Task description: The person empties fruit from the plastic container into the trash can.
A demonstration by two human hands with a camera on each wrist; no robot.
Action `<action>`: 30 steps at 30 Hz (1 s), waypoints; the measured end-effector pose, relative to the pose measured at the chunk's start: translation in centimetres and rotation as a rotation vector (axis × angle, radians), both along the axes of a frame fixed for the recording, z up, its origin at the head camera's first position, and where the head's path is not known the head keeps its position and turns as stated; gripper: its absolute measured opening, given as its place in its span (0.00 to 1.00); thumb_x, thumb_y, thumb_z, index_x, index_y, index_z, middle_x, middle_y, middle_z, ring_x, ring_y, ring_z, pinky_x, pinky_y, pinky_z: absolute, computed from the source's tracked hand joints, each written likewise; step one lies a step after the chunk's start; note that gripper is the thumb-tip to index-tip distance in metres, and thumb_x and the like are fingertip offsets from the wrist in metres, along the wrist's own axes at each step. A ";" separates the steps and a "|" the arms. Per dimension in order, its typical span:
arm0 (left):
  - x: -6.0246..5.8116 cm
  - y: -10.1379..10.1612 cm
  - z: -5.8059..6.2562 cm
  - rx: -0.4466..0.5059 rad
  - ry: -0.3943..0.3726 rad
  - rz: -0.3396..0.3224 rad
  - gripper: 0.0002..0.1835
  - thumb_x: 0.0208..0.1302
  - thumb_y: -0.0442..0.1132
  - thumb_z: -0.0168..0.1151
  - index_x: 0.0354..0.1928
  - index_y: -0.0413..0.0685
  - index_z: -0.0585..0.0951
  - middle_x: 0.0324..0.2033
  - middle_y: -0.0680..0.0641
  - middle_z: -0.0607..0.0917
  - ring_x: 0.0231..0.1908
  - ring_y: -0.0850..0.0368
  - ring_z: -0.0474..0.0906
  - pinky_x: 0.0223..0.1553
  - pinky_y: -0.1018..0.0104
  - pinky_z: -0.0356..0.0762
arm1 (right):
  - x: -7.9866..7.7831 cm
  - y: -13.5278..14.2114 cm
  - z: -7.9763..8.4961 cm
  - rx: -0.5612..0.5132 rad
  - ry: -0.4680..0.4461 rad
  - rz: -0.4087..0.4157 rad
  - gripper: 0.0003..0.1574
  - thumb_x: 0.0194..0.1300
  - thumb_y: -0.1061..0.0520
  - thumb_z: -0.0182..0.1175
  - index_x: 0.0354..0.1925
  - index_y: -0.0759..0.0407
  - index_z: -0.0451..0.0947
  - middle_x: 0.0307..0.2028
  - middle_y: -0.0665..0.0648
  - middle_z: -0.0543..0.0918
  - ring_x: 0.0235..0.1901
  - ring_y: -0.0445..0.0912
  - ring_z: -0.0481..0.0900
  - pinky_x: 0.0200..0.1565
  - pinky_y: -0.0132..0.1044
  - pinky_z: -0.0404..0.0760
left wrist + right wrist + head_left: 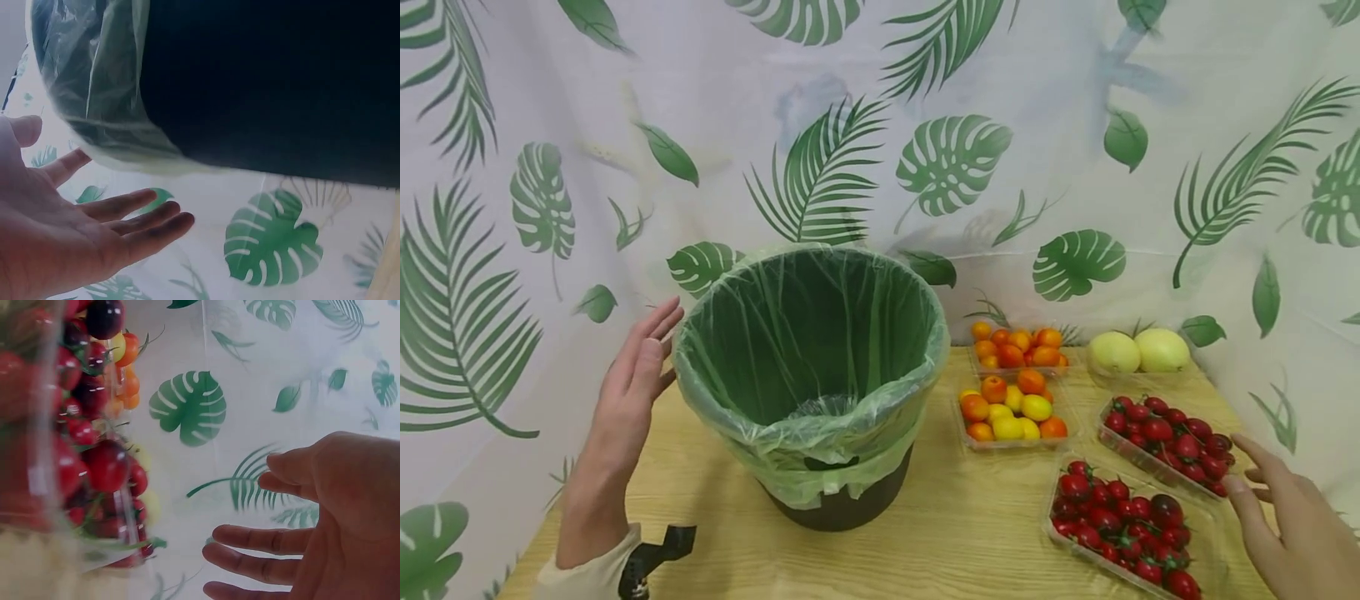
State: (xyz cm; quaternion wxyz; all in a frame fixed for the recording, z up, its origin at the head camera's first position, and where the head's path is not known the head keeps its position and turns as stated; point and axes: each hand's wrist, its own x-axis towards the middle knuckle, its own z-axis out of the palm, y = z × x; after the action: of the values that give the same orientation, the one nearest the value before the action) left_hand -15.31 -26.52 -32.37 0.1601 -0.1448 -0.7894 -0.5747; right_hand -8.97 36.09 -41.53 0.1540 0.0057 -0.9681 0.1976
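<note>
A dark trash can (850, 504), lined with a pale green plastic bag (880, 417) folded over its rim, stands upright on the table. Beside its left rim is my left hand (628, 375), fingers extended and holding nothing; in the left wrist view the fingers (150, 234) spread under the bag's edge. At the far right, my right hand (1292, 517) hovers by two clear boxes of red cherry tomatoes, the nearer box (1120, 525) and the farther box (1172, 442). Its fingers (262, 540) are loosely extended with nothing between them.
Two clear boxes of orange and yellow small tomatoes, a front one (1011, 408) and a back one (1018, 346), sit right of the can. Two pale yellow-green round fruits (1138, 350) lie at the back right. A leaf-patterned curtain (955, 50) surrounds the wooden table (970, 533).
</note>
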 end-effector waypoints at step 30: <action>-1.1 1.9 -1.4 0.270 -0.063 -0.114 0.22 0.82 0.44 0.41 0.71 0.44 0.67 0.59 0.47 0.67 0.44 0.56 0.70 0.48 0.61 0.70 | 3.1 3.4 -12.3 -0.534 0.005 0.121 0.30 0.83 0.64 0.41 0.78 0.57 0.58 0.59 0.32 0.67 0.47 0.17 0.69 0.31 0.26 0.78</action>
State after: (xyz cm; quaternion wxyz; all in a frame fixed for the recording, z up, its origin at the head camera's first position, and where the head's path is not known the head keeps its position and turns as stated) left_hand -16.42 -24.58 -33.77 0.1204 -0.1486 -0.7000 -0.6881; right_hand -5.89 39.53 -53.81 0.1402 0.0234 -0.8793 0.4546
